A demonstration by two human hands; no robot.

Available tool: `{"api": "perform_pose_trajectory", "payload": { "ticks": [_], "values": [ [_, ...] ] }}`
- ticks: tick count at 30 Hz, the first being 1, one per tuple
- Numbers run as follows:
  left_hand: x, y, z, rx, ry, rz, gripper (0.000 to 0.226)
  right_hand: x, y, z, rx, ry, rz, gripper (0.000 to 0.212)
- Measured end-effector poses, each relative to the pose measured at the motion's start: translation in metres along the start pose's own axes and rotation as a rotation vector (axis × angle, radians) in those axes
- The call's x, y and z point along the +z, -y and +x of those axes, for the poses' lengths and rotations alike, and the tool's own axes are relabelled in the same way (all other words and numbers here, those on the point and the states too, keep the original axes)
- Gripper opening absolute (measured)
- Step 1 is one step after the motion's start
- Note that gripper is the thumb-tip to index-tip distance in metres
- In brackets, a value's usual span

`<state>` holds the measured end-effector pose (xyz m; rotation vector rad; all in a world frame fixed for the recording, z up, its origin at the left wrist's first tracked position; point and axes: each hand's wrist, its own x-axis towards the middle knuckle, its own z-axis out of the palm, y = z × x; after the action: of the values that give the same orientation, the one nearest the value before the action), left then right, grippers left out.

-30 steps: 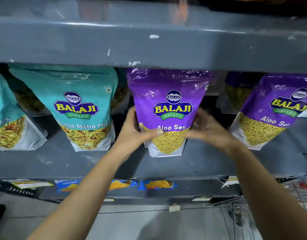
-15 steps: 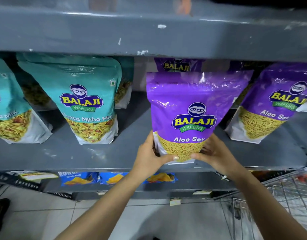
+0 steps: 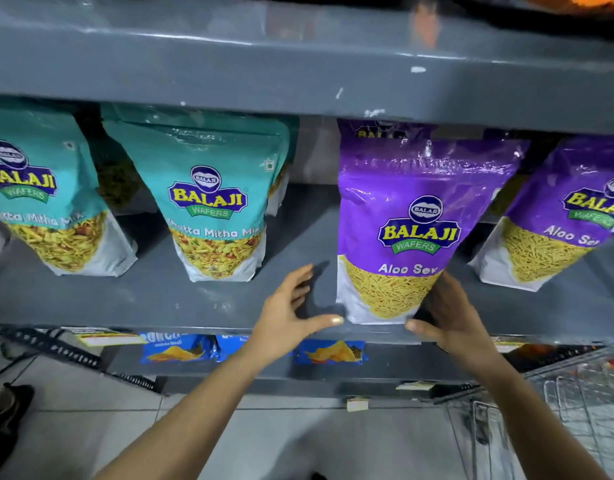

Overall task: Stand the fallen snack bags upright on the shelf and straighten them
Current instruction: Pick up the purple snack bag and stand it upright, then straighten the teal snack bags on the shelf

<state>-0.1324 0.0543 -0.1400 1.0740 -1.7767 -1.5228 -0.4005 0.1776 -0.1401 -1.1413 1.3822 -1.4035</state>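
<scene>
A purple Aloo Sev bag [image 3: 416, 216] stands upright near the front edge of the grey shelf [image 3: 201, 306]. My left hand [image 3: 291, 306] is open just left of the bag, fingers spread and not touching it. My right hand [image 3: 447, 313] lies against the bag's lower right edge with fingers spread and the thumb under its bottom corner. Another purple Aloo Sev bag [image 3: 572, 216] leans at the right. Two teal Khatta Mitha Mix bags [image 3: 212, 202] [image 3: 39, 195] stand at the left. More bags sit behind them, mostly hidden.
The grey shelf above [image 3: 298, 64] overhangs the bag tops. Blue snack packets [image 3: 333, 353] lie on a lower shelf. A wire trolley [image 3: 558, 403] stands at the lower right. A dark shoe [image 3: 4, 417] is on the tiled floor at the left.
The purple bag came forward from the back of the shelf and now stands near its front edge. My left hand has let go and moved off to the left; my right hand has loosened.
</scene>
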Motion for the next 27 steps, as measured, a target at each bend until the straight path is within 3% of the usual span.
{"api": "perform_pose_trajectory", "payload": {
  "ticks": [3, 5, 10, 14, 16, 18, 20, 22, 24, 27],
  "values": [
    [0.021, -0.021, 0.019, 0.017, 0.153, 0.019, 0.095, 0.001, 0.0, 0.007, 0.075, -0.045, -0.025, 0.076],
    [0.034, -0.027, 0.027, 0.033, 0.146, 0.059, 0.087, 0.003, -0.001, 0.008, 0.092, -0.094, -0.048, 0.07],
    [0.043, -0.023, 0.03, 0.052, 0.124, 0.069, 0.073, 0.01, 0.004, -0.001, 0.094, -0.136, -0.075, 0.065],
    [0.037, -0.02, 0.022, 0.057, 0.171, -0.016, 0.084, 0.026, 0.015, -0.013, -0.001, -0.255, -0.019, 0.077],
    [0.02, -0.015, 0.008, 0.077, 0.034, -0.079, 0.076, 0.037, 0.013, -0.031, -0.109, -0.534, -0.161, 0.063],
    [-0.013, -0.004, -0.013, 0.131, -0.263, -0.126, 0.049, 0.063, 0.011, -0.052, -0.209, -0.743, -0.39, 0.037],
    [-0.063, 0.009, -0.035, 0.186, -0.572, -0.14, 0.039, 0.109, 0.011, -0.054, -0.254, -0.665, -0.381, 0.022],
    [-0.115, 0.022, -0.044, 0.186, -0.75, -0.103, 0.051, 0.16, 0.01, -0.032, -0.199, -0.505, -0.204, 0.019],
    [-0.157, 0.025, -0.039, 0.104, -0.722, -0.023, 0.072, 0.204, 0.015, 0.007, -0.132, -0.317, -0.149, 0.033],
    [-0.191, 0.02, -0.007, 0.01, -0.454, 0.144, 0.11, 0.237, 0.024, 0.076, 0.047, -0.076, -0.121, 0.087]
  ]
}}
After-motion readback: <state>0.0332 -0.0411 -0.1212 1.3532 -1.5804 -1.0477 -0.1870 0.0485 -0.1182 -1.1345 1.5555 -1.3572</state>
